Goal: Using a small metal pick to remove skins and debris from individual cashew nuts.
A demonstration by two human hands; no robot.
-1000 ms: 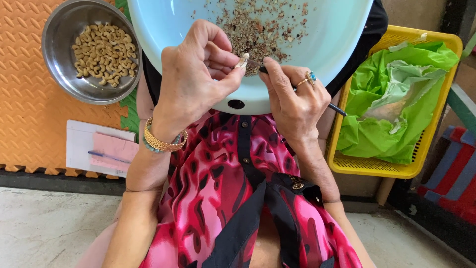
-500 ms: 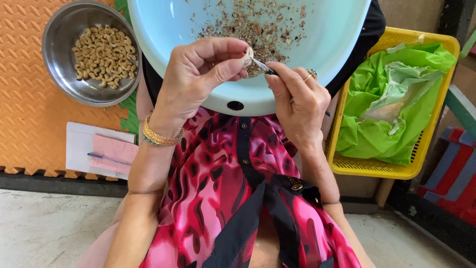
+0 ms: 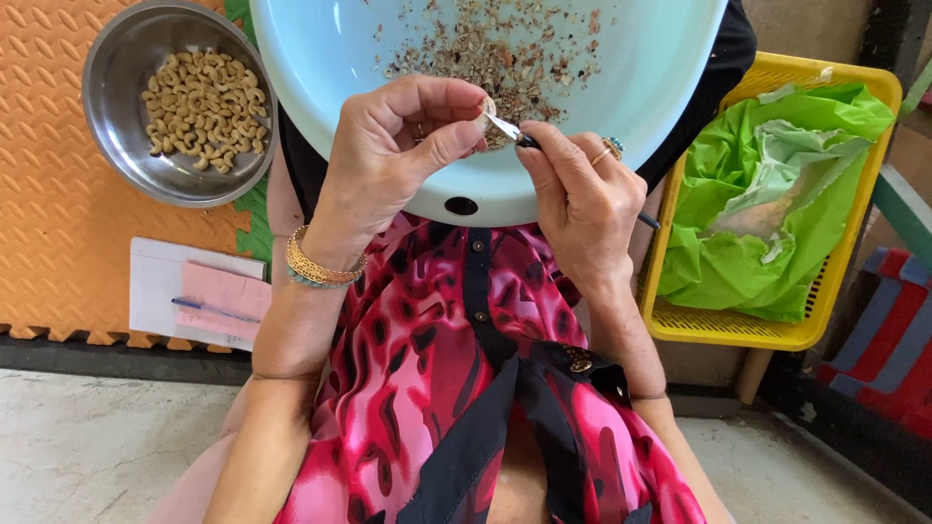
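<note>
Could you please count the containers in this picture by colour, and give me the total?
Light blue: 1, the basin on the lap, under both hands.
Silver: 1, the metal bowl holding peeled nuts.
Yellow: 1, the plastic basket lined with a green bag.
Total: 3

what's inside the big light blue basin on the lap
Brown peel scraps and flakes lie scattered in the light blue basin. The hands cover part of its near side; its far part is out of frame.
</note>
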